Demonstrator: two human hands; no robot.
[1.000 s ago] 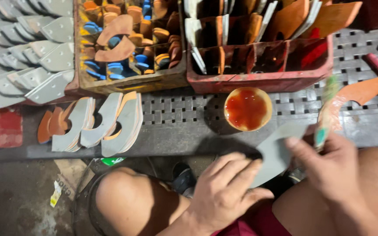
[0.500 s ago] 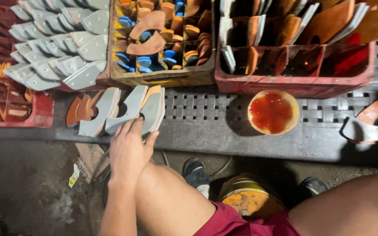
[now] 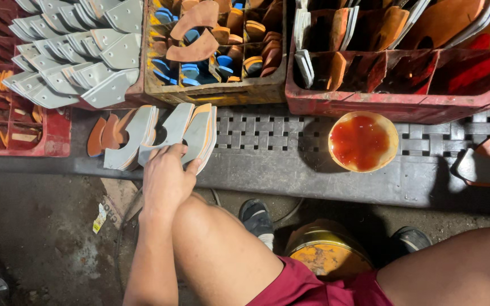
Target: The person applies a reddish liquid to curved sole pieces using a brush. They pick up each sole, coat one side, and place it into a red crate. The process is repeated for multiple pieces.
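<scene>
Grey insole pieces point(image 3: 174, 133) lie fanned just left of the glue bowl point(image 3: 363, 141), long axes pointing away; the left hand point(image 3: 165, 177) pinches one's near end. Right hand unseen.

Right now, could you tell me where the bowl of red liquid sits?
In the head view, the bowl of red liquid sits right of centre on the grey slatted bench, just before the red crate.

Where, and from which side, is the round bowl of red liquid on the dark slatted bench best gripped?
Probably by the bowl rim at two opposite edges, coming from directly above. It is open and nearly full, so it must stay level, and it sits apart from the red crate. The left hand is nearest.
</scene>
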